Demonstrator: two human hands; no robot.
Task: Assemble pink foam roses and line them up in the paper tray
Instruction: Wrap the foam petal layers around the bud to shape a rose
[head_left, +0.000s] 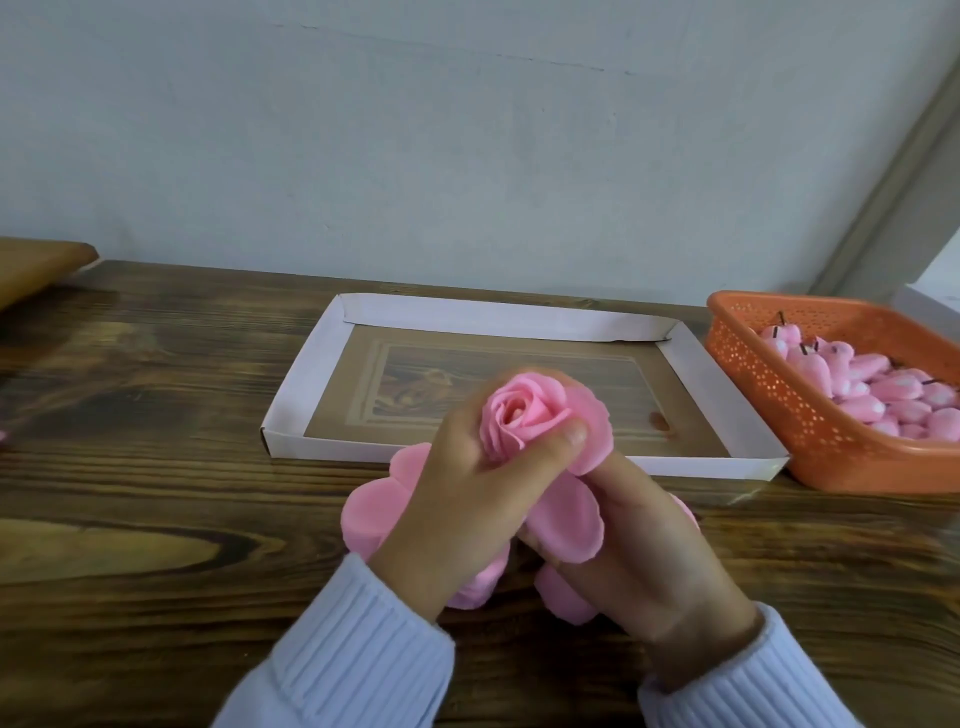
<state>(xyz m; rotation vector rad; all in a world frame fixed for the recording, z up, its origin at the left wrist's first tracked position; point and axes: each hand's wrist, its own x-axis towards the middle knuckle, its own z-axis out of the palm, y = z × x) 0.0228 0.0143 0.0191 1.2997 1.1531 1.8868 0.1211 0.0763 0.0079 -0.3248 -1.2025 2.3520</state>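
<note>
Rose (519, 415) sits mid-air just short of the tray (519, 317) at 12 o'clock; left hand (467, 509) pinches it, right hand (639, 561) curls round loose petals (566, 519) below: the wrap should go snug and even, no crushing

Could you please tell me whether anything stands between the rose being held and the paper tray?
Nothing visible does: the left hand and right hand hold the rose close by the near wall of the paper tray.
</note>
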